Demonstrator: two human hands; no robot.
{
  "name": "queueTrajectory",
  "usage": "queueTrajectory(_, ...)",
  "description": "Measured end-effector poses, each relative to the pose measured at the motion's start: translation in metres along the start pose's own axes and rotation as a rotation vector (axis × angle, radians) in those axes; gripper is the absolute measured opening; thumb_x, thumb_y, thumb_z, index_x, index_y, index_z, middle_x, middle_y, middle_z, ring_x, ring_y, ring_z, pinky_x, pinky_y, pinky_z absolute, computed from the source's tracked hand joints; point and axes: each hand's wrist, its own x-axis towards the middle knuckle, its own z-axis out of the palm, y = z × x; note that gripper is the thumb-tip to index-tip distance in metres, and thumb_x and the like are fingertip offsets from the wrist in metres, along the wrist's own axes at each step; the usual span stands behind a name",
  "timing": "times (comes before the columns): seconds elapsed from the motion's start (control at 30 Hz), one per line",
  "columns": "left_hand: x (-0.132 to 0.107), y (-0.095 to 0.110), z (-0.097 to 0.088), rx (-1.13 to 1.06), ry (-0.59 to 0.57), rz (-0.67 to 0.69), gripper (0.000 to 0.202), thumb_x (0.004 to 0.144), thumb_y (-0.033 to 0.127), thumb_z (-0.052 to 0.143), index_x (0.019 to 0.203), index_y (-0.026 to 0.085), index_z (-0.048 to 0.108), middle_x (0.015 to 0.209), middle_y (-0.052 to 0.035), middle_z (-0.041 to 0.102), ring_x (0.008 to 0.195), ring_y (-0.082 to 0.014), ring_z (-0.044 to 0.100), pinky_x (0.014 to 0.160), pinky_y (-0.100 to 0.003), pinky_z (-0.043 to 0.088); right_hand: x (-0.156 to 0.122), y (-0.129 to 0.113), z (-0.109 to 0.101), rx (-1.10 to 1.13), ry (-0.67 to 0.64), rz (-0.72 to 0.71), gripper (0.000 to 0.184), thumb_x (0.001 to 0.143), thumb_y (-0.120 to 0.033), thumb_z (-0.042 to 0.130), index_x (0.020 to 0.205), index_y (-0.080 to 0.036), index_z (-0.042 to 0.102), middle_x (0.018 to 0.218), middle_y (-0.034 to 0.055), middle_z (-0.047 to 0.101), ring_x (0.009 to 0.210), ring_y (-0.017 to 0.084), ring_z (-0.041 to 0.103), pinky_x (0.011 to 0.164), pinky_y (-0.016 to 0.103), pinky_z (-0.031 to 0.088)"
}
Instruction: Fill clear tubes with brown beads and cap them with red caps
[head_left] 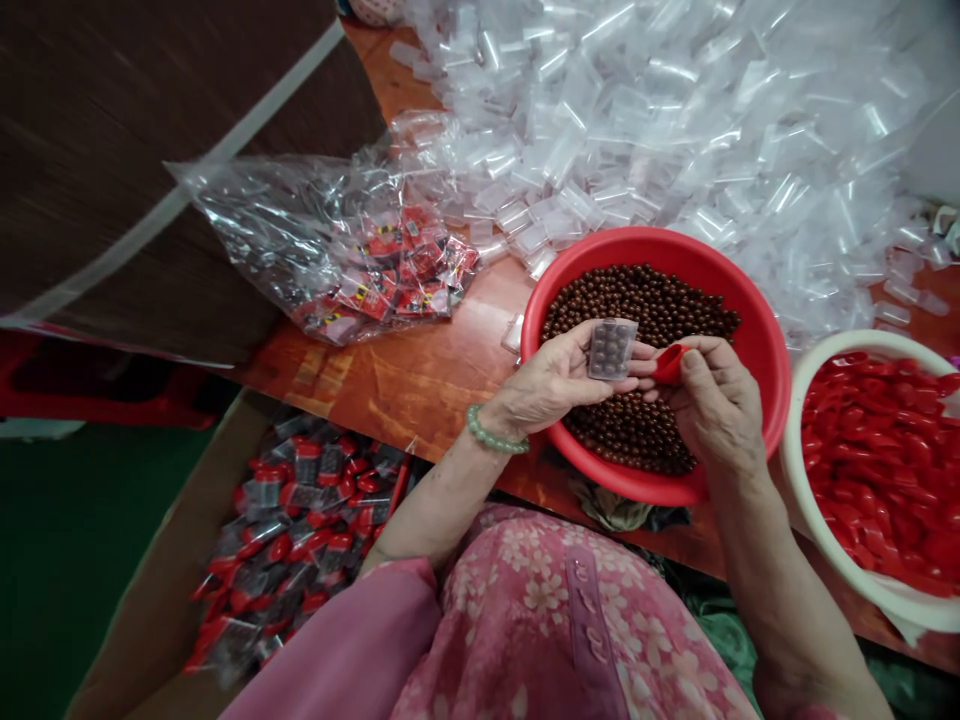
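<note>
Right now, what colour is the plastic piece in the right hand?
The piece is red; head view.

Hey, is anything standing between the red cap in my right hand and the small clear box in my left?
Only the fingertips of your left hand, which stick out past the clear box toward the red cap. No other object shows between them.

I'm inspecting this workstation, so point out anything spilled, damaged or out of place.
No spill or damage stands out: the brown balls lie inside the red basin. Slightly odd, a small clear piece lies by the basin's left rim, apart from the big heap of clear containers, as if strayed from it.
</note>
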Motion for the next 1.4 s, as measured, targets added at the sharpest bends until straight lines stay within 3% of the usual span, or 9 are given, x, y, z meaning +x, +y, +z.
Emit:
queueTrajectory(0.1, -0.002, 0.002, -0.003, -0.022, -0.009, -0.040, 0.056, 0.073, 0.015, 0.083, 0.125, 0.019, 0.062, 0.130, -0.0154, 0.074, 0.127, -0.0281, 0.070, 0.109, -0.041, 0.054, 0.010, -0.006, -0.006, 0.031, 0.050, 0.010, 0.028, 0.088, -0.049, 0.072, 0.100, -0.026, 0.062, 0.081, -0.0017, 0.066, 0.060, 0.011, 0.058, 0.051, 0.022, 0.050)
queueTrajectory(0.27, -0.004, 0.000, -0.008, -0.079, -0.044, -0.092, 0.054, 0.073, 0.010, 0.074, 0.125, 0.020, 0.065, 0.130, -0.0134, 0.075, 0.121, -0.0263, 0.073, 0.106, -0.041, 0.056, 0.021, -0.021, -0.006, 0.046, -0.053, 0.088, 0.034, 0.089, -0.059, 0.064, 0.088, -0.026, 0.058, 0.070, -0.0040, 0.051, 0.050, 0.010, 0.046, 0.042, 0.022, 0.040)
queueTrajectory(0.43, -0.004, 0.002, -0.006, -0.094, -0.058, -0.139, 0.049, 0.075, 0.012, 0.075, 0.123, 0.018, 0.066, 0.122, -0.0131, 0.078, 0.108, -0.0233, 0.078, 0.097, -0.035, 0.061, 0.026, -0.036, 0.001, -0.024, -0.165, 0.011, 0.035, 0.082, -0.056, 0.079, 0.088, -0.025, 0.064, 0.071, -0.0051, 0.053, 0.047, 0.008, 0.043, 0.042, 0.023, 0.035)
queueTrajectory(0.53, -0.004, 0.004, -0.004, -0.090, -0.072, -0.165, 0.046, 0.076, 0.016, 0.077, 0.121, 0.017, 0.067, 0.115, -0.0133, 0.079, 0.101, -0.0225, 0.079, 0.091, -0.032, 0.063, 0.035, -0.046, 0.002, -0.241, -0.301, -0.121, 0.023, 0.087, -0.047, 0.078, 0.095, -0.025, 0.077, 0.084, -0.0004, 0.064, 0.060, 0.010, 0.055, 0.055, 0.027, 0.046)
queueTrajectory(0.67, -0.003, 0.005, -0.004, -0.088, -0.095, -0.184, 0.036, 0.077, 0.019, 0.078, 0.112, 0.015, 0.070, 0.113, -0.0141, 0.079, 0.097, -0.0208, 0.079, 0.086, -0.029, 0.064, 0.054, -0.058, 0.001, -0.473, -0.557, -0.248, 0.020, 0.090, -0.045, 0.074, 0.096, -0.027, 0.081, 0.096, 0.0040, 0.073, 0.094, 0.020, 0.067, 0.090, 0.038, 0.055)
queueTrajectory(1.0, -0.005, 0.008, -0.003, -0.076, -0.103, -0.254, 0.037, 0.080, 0.027, 0.084, 0.109, 0.013, 0.067, 0.104, -0.0130, 0.078, 0.093, -0.0218, 0.079, 0.083, -0.030, 0.064, 0.086, -0.073, -0.003, -0.514, -0.950, -0.078, 0.032, 0.091, -0.053, 0.071, 0.096, -0.021, 0.076, 0.092, 0.0021, 0.071, 0.084, 0.015, 0.063, 0.081, 0.028, 0.050)
queueTrajectory(1.13, -0.006, 0.010, 0.000, -0.091, -0.070, -0.245, 0.043, 0.080, 0.028, 0.086, 0.114, 0.013, 0.064, 0.101, -0.0110, 0.077, 0.092, -0.0205, 0.079, 0.083, -0.030, 0.064, 0.090, -0.071, -0.004, -0.445, -0.969, 0.060, 0.035, 0.088, -0.052, 0.075, 0.088, -0.018, 0.070, 0.083, 0.0017, 0.067, 0.078, 0.014, 0.058, 0.074, 0.027, 0.048)
queueTrajectory(1.3, -0.006, 0.011, 0.000, -0.101, -0.068, -0.224, 0.045, 0.080, 0.027, 0.086, 0.117, 0.014, 0.064, 0.101, -0.0090, 0.076, 0.091, -0.0180, 0.078, 0.083, -0.028, 0.064, 0.086, -0.065, -0.017, -0.389, -0.920, 0.081, 0.033, 0.082, -0.048, 0.082, 0.082, -0.018, 0.069, 0.080, 0.0013, 0.066, 0.079, 0.014, 0.059, 0.074, 0.027, 0.048)
queueTrajectory(1.4, -0.006, 0.010, 0.000, -0.110, -0.056, -0.214, 0.044, 0.080, 0.026, 0.086, 0.118, 0.014, 0.065, 0.100, -0.0083, 0.075, 0.091, -0.0179, 0.078, 0.084, -0.028, 0.063, 0.082, -0.062, -0.026, -0.420, -0.793, 0.138, 0.036, 0.083, -0.053, 0.081, 0.087, -0.019, 0.071, 0.080, 0.0004, 0.064, 0.071, 0.011, 0.055, 0.063, 0.024, 0.045)
